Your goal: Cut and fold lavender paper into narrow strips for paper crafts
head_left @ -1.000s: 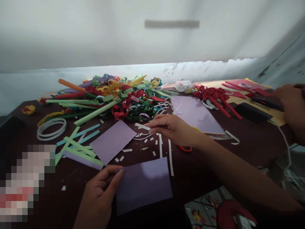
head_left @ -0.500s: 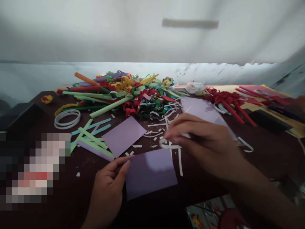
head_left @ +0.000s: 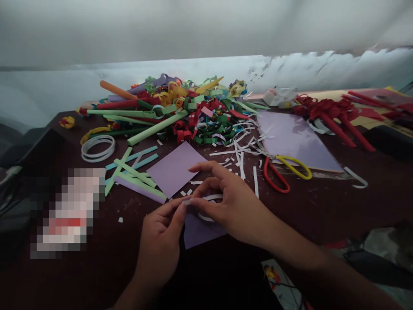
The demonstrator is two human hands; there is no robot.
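My left hand (head_left: pixel 161 234) rests on the dark table (head_left: pixel 106 258) and pinches the left edge of a purple paper sheet (head_left: pixel 198 230). Over that sheet my right hand (head_left: pixel 226 202) is closed on a curled white paper strip (head_left: pixel 208 199), thumb and fingers pinching it. A second purple square (head_left: pixel 176 168) lies just beyond the hands. Small white paper scraps (head_left: pixel 240 161) are scattered around it.
Red-and-yellow scissors (head_left: pixel 284 170) lie to the right, next to a large purple sheet (head_left: pixel 293 140). A heap of coloured paper strips and rolls (head_left: pixel 180 112) fills the back. White rings (head_left: pixel 97 147) and green strips (head_left: pixel 129 172) lie left. Red paper flowers (head_left: pixel 329 113) sit back right.
My right hand picked up a white strip from the scraps and brought it back over the purple sheet, uncovering the scissors. The left hand kept its hold on the sheet.
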